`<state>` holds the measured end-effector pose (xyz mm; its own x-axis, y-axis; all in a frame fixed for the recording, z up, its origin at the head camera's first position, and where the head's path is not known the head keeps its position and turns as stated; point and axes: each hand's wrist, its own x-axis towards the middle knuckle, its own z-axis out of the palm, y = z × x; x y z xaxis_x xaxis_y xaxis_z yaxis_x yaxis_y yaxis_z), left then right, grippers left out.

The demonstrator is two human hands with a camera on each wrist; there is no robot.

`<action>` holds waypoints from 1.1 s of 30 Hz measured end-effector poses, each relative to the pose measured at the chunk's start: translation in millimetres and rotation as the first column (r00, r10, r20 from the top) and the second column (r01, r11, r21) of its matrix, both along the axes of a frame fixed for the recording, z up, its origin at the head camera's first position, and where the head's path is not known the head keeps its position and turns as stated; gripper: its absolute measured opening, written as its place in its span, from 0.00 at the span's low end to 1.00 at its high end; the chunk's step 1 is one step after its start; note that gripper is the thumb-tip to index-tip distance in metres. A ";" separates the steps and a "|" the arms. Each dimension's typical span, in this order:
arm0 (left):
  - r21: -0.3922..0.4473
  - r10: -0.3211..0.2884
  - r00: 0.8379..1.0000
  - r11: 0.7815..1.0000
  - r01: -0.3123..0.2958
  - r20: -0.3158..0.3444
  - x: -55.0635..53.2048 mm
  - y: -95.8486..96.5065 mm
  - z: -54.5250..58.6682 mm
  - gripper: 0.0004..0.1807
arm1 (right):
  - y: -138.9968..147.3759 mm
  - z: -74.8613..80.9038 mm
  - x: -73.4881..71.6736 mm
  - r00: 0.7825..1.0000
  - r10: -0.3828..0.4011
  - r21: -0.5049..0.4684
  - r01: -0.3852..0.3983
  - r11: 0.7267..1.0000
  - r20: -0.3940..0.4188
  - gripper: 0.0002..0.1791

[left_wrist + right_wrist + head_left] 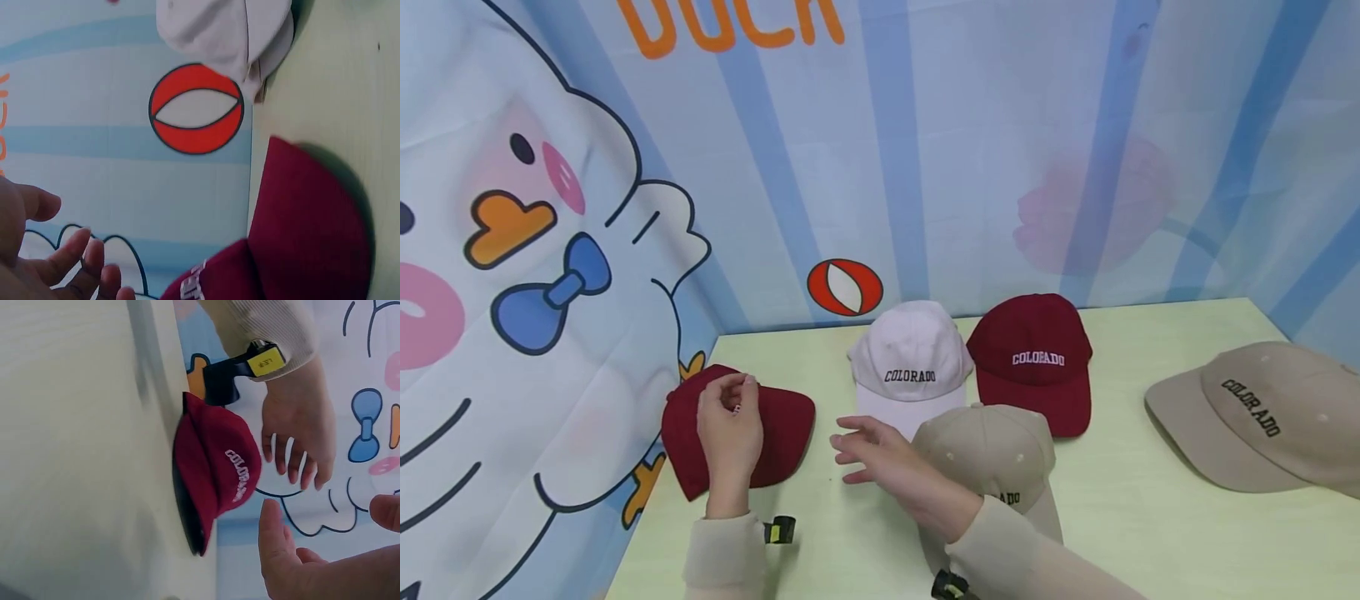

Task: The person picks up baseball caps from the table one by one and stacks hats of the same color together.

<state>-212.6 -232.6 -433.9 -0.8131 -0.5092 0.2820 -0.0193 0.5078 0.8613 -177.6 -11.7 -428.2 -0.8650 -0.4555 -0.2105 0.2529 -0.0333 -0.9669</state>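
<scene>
Above the dark red baseball cap (786,433) at the table's left end is my left hand (730,425), its fingers loosely bent and holding nothing. The right wrist view shows a gap between that hand (300,431) and the cap (219,456), whose white lettering faces outward. My right hand (887,467) hovers with fingers spread and nothing in them, between the red cap and a beige cap (985,442). My right forearm and sleeve cover part of the beige cap's lettering and brim in the head view.
A white cap (913,350) and another dark red cap (1033,350) sit side by side at the back of the pale table (1120,533). Farther right lies a second beige cap (1262,417). A printed cloth backdrop (955,150) rises behind the table and along its sides.
</scene>
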 end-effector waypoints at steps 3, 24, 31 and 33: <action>-0.018 0.093 0.996 0.996 -0.092 0.004 0.8 -11.1 0.6 0.21 | -11.6 -7.9 -4.3 0.999 -0.002 -0.022 0.003 1.000 0.044 0.32; 0.107 0.231 0.917 0.954 -0.279 0.324 -0.5 -82.6 -26.2 0.43 | -61.4 -50.3 -5.5 0.975 0.025 -0.213 0.023 0.977 0.221 0.41; 0.189 0.197 0.909 0.941 -0.280 0.367 -1.5 -88.9 -30.0 0.46 | -66.2 -54.9 -4.3 0.969 0.035 -0.248 0.028 0.968 0.246 0.41; 0.231 0.183 0.915 0.932 -0.278 0.360 -2.3 -87.8 -28.7 0.47 | -66.4 -55.5 -4.8 0.967 0.033 -0.249 0.032 0.968 0.252 0.41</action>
<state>-214.8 -320.4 -462.6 -0.6849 -0.7118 -0.1557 -0.4118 0.2020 0.8886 -182.4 -78.1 -483.7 -0.7980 -0.5218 -0.3016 0.4875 -0.2647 -0.8320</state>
